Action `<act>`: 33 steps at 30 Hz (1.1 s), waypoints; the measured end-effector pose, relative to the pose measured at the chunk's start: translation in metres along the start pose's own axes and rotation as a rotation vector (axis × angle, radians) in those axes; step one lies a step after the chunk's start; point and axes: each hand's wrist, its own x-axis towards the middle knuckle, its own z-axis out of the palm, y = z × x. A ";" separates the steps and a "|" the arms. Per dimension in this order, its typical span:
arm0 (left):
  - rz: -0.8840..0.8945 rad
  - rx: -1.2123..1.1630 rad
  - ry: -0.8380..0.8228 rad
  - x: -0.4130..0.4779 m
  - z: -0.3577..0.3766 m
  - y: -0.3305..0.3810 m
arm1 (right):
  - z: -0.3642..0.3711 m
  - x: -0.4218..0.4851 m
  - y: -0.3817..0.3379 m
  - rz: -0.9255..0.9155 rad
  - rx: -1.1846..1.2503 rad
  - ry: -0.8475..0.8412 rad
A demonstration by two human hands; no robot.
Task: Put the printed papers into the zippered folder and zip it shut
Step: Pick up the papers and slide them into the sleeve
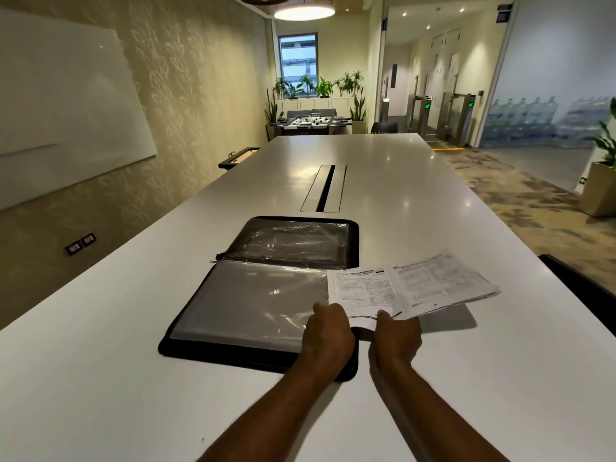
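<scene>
A black zippered folder (233, 305) lies open flat on the white table (433, 211), its clear plastic sleeves facing up. A stack of printed papers (410, 288) hovers over the folder's right edge, fanned out and tilted to the right, with its shadow on the table below. My left hand (328, 331) grips the stack's near edge on the left. My right hand (395, 338) pinches the same edge just beside it. The lower right corner of the folder is hidden under my hands.
A cable slot (323, 188) runs down the middle of the table beyond the folder. A dark chair back (580, 288) stands at the table's right edge. A whiteboard (66, 95) hangs on the left wall.
</scene>
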 end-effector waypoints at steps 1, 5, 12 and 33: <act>0.012 -0.012 0.015 0.000 0.000 -0.001 | 0.001 -0.001 0.000 0.016 0.014 0.001; 0.015 -0.085 0.075 -0.005 0.002 -0.001 | 0.006 -0.006 0.006 0.036 0.066 -0.024; 0.090 -0.135 0.085 -0.013 0.008 -0.001 | 0.013 -0.021 0.017 -0.039 0.087 -0.135; 0.546 0.293 0.373 0.013 0.022 -0.065 | -0.074 0.036 -0.016 0.314 0.569 -0.315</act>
